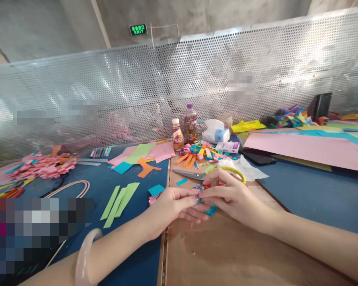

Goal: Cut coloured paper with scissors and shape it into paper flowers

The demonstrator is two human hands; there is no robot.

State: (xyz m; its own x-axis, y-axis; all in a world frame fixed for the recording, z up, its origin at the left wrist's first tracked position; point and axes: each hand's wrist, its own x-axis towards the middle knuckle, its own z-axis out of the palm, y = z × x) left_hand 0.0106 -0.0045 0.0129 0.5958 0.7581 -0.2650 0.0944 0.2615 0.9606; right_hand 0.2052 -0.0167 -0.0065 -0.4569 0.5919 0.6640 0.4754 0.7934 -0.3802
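My left hand (183, 204) and my right hand (234, 196) meet over the brown board, fingertips touching. Pinched between them is a small piece of blue paper (211, 210), mostly hidden by the fingers. Just beyond my hands, scissors (189, 174) with a yellow handle lie with the blades pointing left. Some red and blue paper scraps show behind my fingers. To the left of my left hand is a blue paper square (156, 190) over a bit of pink paper. Green paper strips (119, 204) lie further left on the blue mat.
Behind are a colourful paper-strip bundle (198, 153), a coffee bottle (177, 136), a purple-capped drink bottle (191, 125) and a tissue pack (216, 133). Pink paper pieces (47, 167) pile up at left; a large pink sheet (304, 149) lies right. A perforated metal screen (167, 87) stands behind.
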